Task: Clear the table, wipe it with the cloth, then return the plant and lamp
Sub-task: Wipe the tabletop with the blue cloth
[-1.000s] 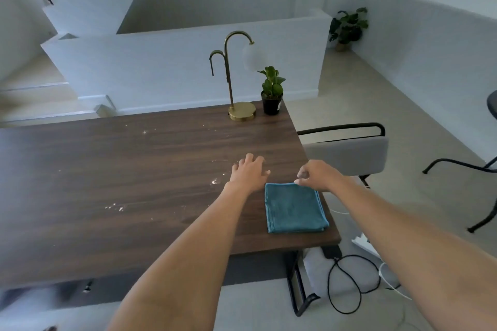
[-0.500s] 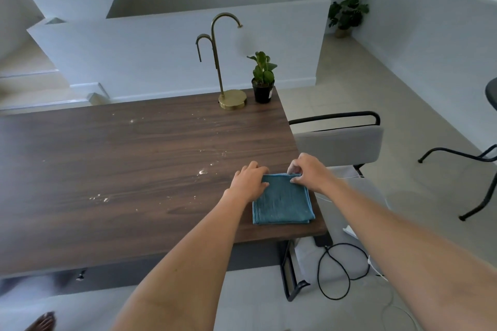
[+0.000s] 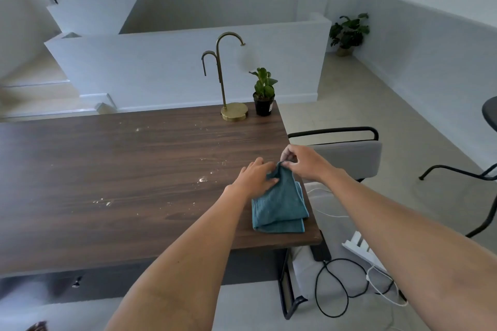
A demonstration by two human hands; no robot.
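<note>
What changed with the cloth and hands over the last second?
The right hand now pinches the cloth by its far corner and has lifted it; the left hand moved onto the cloth. Lamp, plant and crumbs stay put.

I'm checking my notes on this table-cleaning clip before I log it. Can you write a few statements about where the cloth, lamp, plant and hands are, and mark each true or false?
1. The right hand pinches a far corner of the teal cloth and lifts it. True.
2. The lamp lies tipped over on the table. False: it stands upright on its round brass base at the far edge.
3. The potted plant stands just right of the lamp's base. True.
4. The cloth is spread flat across the middle of the table. False: it lies folded near the table's right edge.
5. The left hand holds the plant. False: it rests on the cloth.
</note>
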